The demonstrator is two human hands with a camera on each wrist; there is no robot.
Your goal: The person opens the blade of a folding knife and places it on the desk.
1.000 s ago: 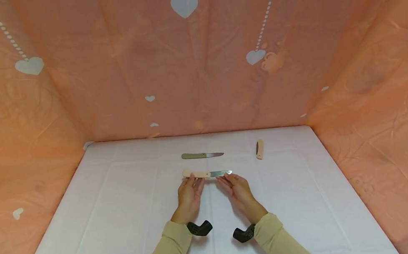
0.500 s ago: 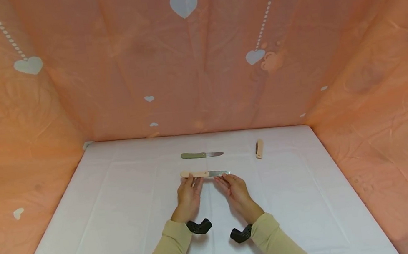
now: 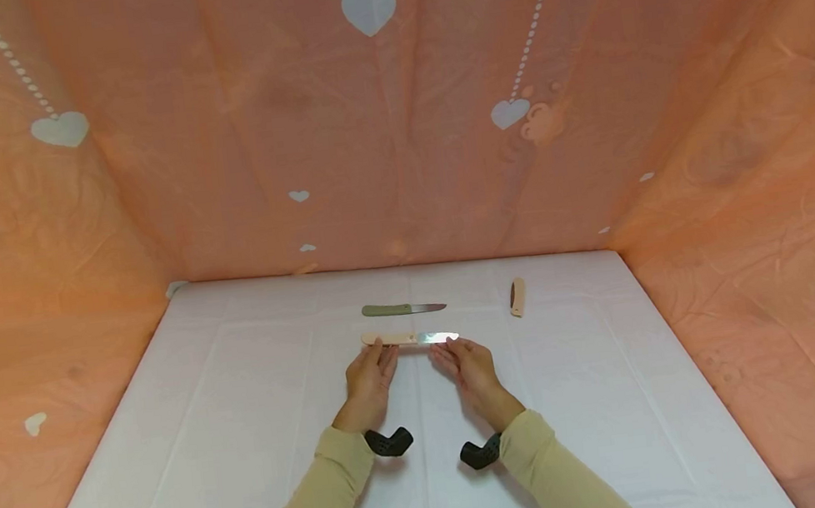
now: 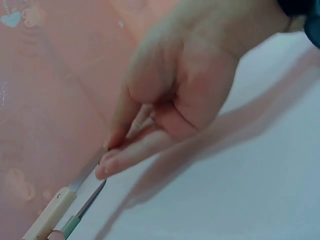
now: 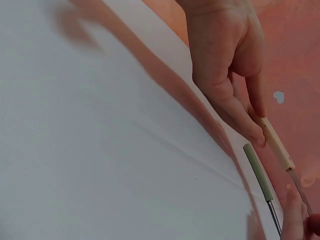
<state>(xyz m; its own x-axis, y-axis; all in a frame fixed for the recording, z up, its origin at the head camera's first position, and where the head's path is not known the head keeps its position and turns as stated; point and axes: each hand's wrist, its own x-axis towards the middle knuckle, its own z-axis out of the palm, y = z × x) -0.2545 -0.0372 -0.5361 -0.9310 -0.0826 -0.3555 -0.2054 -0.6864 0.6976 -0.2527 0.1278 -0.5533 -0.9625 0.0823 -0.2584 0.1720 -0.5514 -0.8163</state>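
Observation:
A knife with a beige handle (image 3: 410, 338) and a bare steel blade lies crosswise between my two hands, over the white table (image 3: 247, 440). My left hand (image 3: 381, 352) pinches the handle end and my right hand (image 3: 451, 344) pinches the blade near its tip. In the right wrist view, a thumb and fingers grip the beige handle (image 5: 276, 145). The left wrist view shows fingertips (image 4: 107, 167) pinching the blade, with the beige handle (image 4: 50, 215) beyond them. I cannot tell whether the knife touches the table.
A green-handled knife (image 3: 402, 309) lies just beyond the held one, blade pointing right. A folded beige knife (image 3: 517, 297) lies at the back right. Orange cloth with white hearts (image 3: 368, 11) walls in the table on three sides.
Both hands have carried the beige knife a little farther from me, closer to the green-handled knife. The grips look the same.

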